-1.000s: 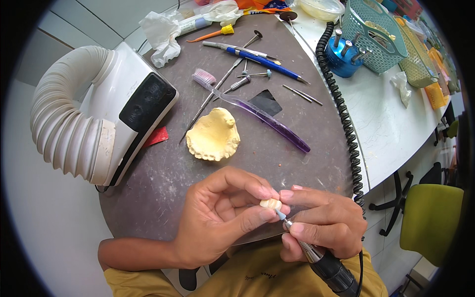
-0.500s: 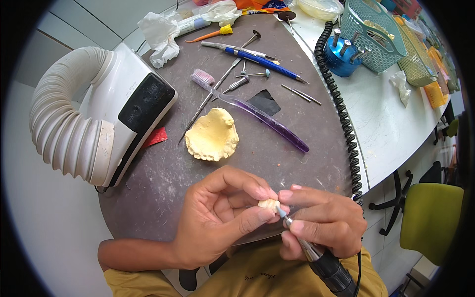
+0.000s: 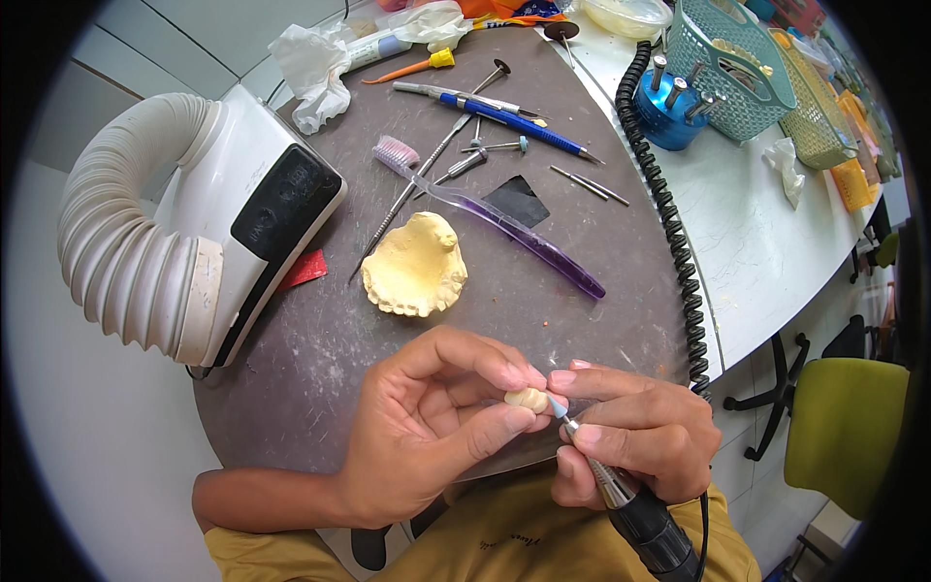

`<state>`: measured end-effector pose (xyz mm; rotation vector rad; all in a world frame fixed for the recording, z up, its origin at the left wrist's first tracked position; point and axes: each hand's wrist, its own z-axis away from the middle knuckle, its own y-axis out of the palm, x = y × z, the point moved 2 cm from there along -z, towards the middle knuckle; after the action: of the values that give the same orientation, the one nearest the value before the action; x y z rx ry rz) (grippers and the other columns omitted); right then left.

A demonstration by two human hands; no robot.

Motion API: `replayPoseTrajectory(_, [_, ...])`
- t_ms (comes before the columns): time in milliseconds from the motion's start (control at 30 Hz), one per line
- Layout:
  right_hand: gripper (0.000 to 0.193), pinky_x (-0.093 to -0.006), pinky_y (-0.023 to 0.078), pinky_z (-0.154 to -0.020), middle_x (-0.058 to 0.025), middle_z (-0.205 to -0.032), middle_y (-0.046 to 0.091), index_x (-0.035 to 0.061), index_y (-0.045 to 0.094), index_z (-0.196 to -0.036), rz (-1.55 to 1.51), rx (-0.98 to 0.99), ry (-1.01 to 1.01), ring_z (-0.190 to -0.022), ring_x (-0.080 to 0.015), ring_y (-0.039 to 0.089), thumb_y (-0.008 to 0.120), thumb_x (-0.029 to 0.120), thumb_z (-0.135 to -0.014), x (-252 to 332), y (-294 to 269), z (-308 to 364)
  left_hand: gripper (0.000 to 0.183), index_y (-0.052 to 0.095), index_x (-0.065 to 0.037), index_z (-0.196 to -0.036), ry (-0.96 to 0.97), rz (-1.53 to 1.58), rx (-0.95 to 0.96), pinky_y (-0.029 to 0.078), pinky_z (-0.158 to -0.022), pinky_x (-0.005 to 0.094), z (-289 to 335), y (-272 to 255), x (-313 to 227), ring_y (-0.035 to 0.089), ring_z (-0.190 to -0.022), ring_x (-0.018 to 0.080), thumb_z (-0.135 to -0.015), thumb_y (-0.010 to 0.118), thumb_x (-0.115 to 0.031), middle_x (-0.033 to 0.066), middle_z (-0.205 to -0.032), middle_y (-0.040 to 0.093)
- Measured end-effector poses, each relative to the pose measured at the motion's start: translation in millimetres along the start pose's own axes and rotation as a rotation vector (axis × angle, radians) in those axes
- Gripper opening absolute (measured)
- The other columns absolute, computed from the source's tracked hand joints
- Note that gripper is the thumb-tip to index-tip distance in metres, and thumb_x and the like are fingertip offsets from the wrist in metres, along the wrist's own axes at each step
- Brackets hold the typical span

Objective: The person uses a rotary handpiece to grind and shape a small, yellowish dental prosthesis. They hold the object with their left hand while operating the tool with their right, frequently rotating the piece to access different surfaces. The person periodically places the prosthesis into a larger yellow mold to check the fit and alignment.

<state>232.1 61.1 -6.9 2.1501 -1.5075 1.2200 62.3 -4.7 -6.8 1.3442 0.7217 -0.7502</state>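
Between the thumb and fingertips of my left hand [image 3: 436, 412] is a small cream-coloured dental crown piece [image 3: 527, 400]. My right hand [image 3: 645, 427] grips a dental handpiece [image 3: 621, 495] with a silver nose and black body. Its pale blue pointed tip [image 3: 558, 407] is at the right end of the crown piece; whether it touches cannot be made out. The fingertips of both hands meet just above the piece. Beyond the hands, a yellow plaster dental model [image 3: 415, 272] rests on the brown work surface [image 3: 301, 407].
A white suction unit with a ribbed hose [image 3: 136, 233] stands at left. Behind the model lie a purple toothbrush [image 3: 524, 236], a blue pen-like tool [image 3: 514, 121] and several burs. A black coiled cord [image 3: 669, 223] runs along the right edge, beside a blue bur holder [image 3: 669, 107].
The handpiece and my right hand have shifted slightly right, drawing the tip toward the crown piece's end. The piece has turned a little in my left fingers.
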Motion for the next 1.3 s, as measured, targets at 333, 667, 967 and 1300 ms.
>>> replayPoseTrajectory(333, [0.025,-0.0456,0.06,-0.083,-0.0109,-0.081,0.067,0.0016,0.063,-0.096,-0.023,0.049,-0.033,-0.095,-0.034,0.071,0.079,0.007,-0.078,-1,-2,-2,0.026,0.052,-0.002,-0.1,-0.035,-0.117,-0.076,0.057,-0.089,0.0347,-1,5,-3,0.068,-0.098,0.0254,-0.083,0.066,0.012,0.0135,-0.103,0.057])
replayPoseTrajectory(667, [0.024,-0.0445,0.061,-0.08,-0.0102,-0.076,0.067,0.0008,0.063,-0.092,-0.043,0.026,-0.063,-0.092,-0.0347,0.072,0.079,0.001,-0.074,-2,-2,-4,0.027,0.053,-0.002,-0.101,-0.02,-0.147,-0.066,0.057,-0.089,0.0347,0,7,-4,0.067,-0.099,0.0235,-0.083,0.064,0.014,0.0134,-0.104,0.057])
replayPoseTrajectory(967, [0.016,-0.0251,0.046,-0.05,-0.0076,-0.063,0.062,0.0009,0.061,-0.075,-0.344,-0.018,0.425,-0.058,-0.0155,0.063,0.076,0.001,-0.07,-3,-34,-5,0.024,0.053,-0.002,-0.103,0.074,-0.288,-0.013,0.056,-0.088,0.0347,2,10,-5,0.064,-0.1,0.0197,-0.085,0.062,0.012,0.0156,-0.109,0.06])
replayPoseTrajectory(1300, [0.027,-0.0208,0.032,-0.048,0.0063,-0.066,0.05,-0.0023,0.058,-0.106,0.214,0.155,0.73,-0.054,-0.0022,0.04,0.066,0.007,-0.083,-11,-73,-41,0.016,0.059,0.001,-0.109,-0.023,-0.335,-0.087,0.057,-0.079,0.0276,8,-15,-23,0.068,-0.09,0.0173,-0.093,0.06,0.001,0.0157,-0.108,0.065])
